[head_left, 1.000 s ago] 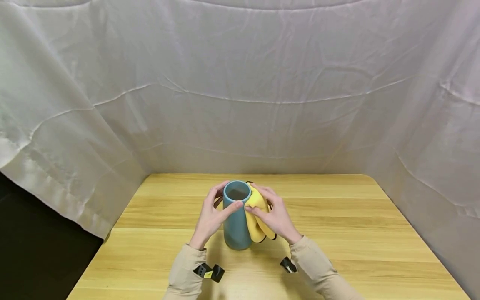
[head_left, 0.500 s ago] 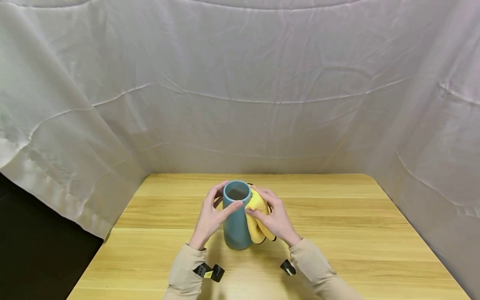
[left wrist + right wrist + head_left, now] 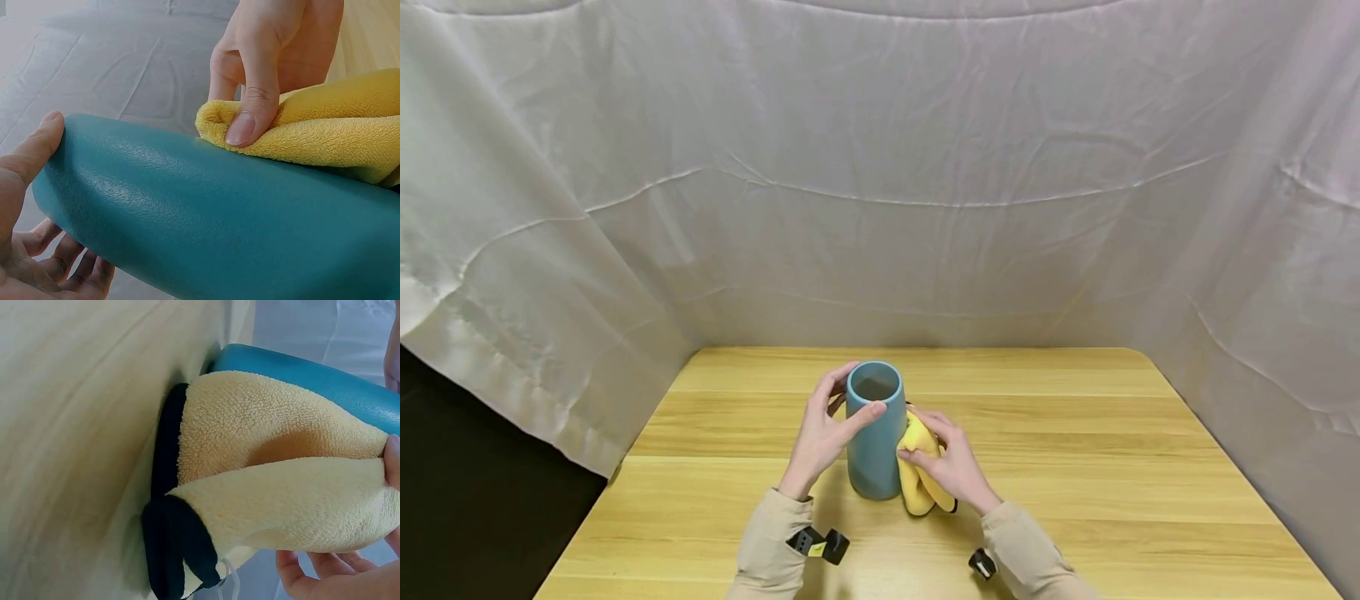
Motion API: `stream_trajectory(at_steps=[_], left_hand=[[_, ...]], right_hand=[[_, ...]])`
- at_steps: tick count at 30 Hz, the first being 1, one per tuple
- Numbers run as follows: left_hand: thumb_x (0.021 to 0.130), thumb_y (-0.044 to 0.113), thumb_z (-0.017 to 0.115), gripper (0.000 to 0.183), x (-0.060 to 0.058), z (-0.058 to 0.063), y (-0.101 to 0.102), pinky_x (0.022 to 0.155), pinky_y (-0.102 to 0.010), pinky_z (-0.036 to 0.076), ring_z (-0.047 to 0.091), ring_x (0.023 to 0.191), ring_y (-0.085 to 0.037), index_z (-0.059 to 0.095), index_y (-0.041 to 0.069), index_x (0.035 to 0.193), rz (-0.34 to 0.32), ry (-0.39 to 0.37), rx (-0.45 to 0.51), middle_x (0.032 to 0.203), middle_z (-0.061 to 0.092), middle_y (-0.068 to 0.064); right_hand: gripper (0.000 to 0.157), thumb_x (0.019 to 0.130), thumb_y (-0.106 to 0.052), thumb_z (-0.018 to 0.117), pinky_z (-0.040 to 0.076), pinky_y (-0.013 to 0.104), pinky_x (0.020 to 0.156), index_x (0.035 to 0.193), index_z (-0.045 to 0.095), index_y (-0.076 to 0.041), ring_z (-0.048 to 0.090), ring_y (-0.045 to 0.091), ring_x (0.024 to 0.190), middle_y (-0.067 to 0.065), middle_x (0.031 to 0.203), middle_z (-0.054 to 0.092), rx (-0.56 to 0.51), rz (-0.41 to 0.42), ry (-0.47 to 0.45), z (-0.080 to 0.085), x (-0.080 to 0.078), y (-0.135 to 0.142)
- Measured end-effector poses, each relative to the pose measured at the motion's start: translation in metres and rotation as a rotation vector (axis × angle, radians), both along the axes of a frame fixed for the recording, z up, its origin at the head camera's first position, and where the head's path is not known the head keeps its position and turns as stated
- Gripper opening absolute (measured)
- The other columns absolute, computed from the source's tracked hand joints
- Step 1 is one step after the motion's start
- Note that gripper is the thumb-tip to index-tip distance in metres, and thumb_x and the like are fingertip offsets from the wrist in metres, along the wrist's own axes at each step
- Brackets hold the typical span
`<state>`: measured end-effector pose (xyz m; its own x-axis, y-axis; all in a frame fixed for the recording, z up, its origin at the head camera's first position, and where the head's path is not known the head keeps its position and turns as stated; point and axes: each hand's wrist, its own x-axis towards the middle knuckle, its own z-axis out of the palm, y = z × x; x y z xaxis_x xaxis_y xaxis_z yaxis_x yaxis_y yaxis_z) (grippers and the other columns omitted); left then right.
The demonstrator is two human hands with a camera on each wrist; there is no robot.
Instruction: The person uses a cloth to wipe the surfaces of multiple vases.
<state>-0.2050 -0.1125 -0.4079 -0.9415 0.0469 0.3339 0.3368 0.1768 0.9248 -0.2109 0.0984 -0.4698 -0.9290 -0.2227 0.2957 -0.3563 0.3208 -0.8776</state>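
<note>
A teal vase (image 3: 874, 454) with a round open mouth stands upright on the wooden table. My left hand (image 3: 823, 429) grips it near the rim, thumb on the near side and fingers round the far left side. On the vase's right side my right hand (image 3: 953, 462) pinches a folded yellow towel (image 3: 917, 483) with dark edging and holds it against the wall, about mid-height. The left wrist view shows the right thumb (image 3: 242, 128) pressing the towel's fold beside the teal surface. In the right wrist view the towel's black-trimmed end (image 3: 178, 544) hangs down close to the tabletop.
The light wooden table (image 3: 1112, 467) spreads out on both sides of the vase. Grey curtains (image 3: 880, 250) enclose the back and sides. A black area (image 3: 475, 475) lies beyond the table's left edge. Small black devices (image 3: 820, 546) sit at the wrists.
My right hand has slid down the vase's right side with the towel, from near the rim to about mid-height. The left hand and the vase have stayed in place.
</note>
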Motion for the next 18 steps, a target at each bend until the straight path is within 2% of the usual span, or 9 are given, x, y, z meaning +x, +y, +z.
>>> stream_trajectory(at_steps=[12, 18], left_hand=[[0.085, 0.021, 0.082, 0.063, 0.0, 0.0, 0.0, 0.117, -0.054, 0.038, 0.053, 0.127, -0.027, 0.053, 0.019, 0.141, -0.003, 0.001, -0.003, 0.134, 0.059, -0.008], [0.085, 0.021, 0.082, 0.063, 0.0, 0.0, 0.0, 0.117, -0.054, 0.038, 0.053, 0.126, -0.026, 0.054, 0.019, 0.141, -0.001, 0.003, -0.002, 0.134, 0.06, -0.007]], right_hand=[[0.062, 0.083, -0.015, 0.083, 0.049, 0.036, 0.097, 0.141, 0.06, -0.012, 0.059, 0.03, 0.119, 0.012, 0.134, 0.064, -0.008, 0.002, 0.002, -0.001, 0.0, 0.0], [0.059, 0.085, -0.013, 0.081, 0.053, 0.026, 0.089, 0.14, 0.06, -0.01, 0.061, 0.025, 0.112, 0.016, 0.134, 0.063, -0.039, 0.024, 0.06, 0.013, -0.003, -0.001]])
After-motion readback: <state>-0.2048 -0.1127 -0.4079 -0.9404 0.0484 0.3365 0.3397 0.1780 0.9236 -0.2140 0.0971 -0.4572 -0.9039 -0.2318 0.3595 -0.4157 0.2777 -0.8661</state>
